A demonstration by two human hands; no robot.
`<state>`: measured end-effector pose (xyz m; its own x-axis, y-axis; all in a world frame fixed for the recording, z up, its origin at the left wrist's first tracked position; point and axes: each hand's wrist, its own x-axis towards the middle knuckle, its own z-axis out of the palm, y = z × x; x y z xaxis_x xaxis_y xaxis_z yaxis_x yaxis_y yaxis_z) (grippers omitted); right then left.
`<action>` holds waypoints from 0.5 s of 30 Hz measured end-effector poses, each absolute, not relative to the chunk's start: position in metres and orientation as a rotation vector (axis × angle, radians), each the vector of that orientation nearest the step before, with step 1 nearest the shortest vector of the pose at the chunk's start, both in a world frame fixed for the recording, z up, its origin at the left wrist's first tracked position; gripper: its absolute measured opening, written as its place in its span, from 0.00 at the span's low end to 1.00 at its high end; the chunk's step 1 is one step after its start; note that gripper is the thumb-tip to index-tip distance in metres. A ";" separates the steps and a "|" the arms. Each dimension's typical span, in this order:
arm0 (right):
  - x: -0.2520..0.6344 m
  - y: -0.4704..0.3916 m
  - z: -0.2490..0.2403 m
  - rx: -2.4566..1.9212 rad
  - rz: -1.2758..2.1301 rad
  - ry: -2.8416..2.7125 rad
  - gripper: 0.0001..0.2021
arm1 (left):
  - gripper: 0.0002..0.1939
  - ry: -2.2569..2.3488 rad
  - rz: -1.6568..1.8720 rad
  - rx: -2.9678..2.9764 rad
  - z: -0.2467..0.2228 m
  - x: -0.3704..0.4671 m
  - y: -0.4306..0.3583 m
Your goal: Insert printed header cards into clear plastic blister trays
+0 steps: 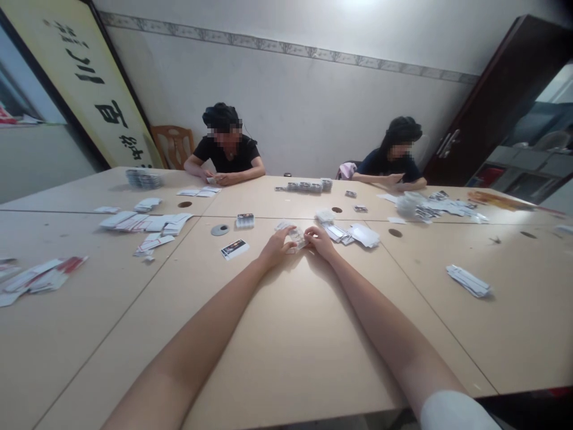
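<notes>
Clear plastic between the two hands, near the middle of a pale wooden table (286, 334). Pinching the left side of a small transparent packet (297, 237) with the left hand (275, 246), thumb and forefinger parted around its edge. Gripping the opposite side with the right hand (319, 237), fingers bent and close together at the tips. Too small to make out the packet's contents, or any contact with the table beneath.

Just beyond the left hand, a block of small packs (245, 221), dark on top and pale at the sides, near a grey round cable-hole cover (219, 230). Closer in, flat on the table, a printed card (235, 248), mostly dark with a white strip. Just past the right hand, spread white cards (364, 235). Farther right, well apart, a stack of white slips (468, 280).

Off to the left, overlapping white papers with red lines (145, 222). Across the table, a row of small packs (304, 187). Seated on the far side, a co-worker in a black T-shirt (231, 152), holding something small and pale. Also seated there, farther right, a second co-worker in dark clothing (394, 167), near a loose pile of clear plastic (409, 205).
</notes>
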<state>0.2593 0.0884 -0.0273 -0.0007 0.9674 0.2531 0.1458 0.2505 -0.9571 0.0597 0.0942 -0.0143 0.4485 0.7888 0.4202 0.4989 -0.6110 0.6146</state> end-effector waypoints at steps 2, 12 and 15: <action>0.259 0.090 -0.028 -1.134 0.925 -1.428 0.09 | 0.27 1.080 0.979 2.304 -0.015 0.059 0.095; 0.257 0.092 -0.029 -1.175 0.881 -1.535 0.08 | 0.28 1.055 0.991 2.339 -0.020 0.056 0.094; 0.256 0.093 -0.030 -1.185 0.883 -1.546 0.08 | 0.28 1.033 0.984 2.365 -0.020 0.056 0.093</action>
<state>0.2558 0.0931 -0.0301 -0.0661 0.9641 0.2571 0.2681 0.2654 -0.9261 0.0557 0.0931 -0.0203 0.4854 0.7496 0.4499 0.4853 -0.6591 0.5745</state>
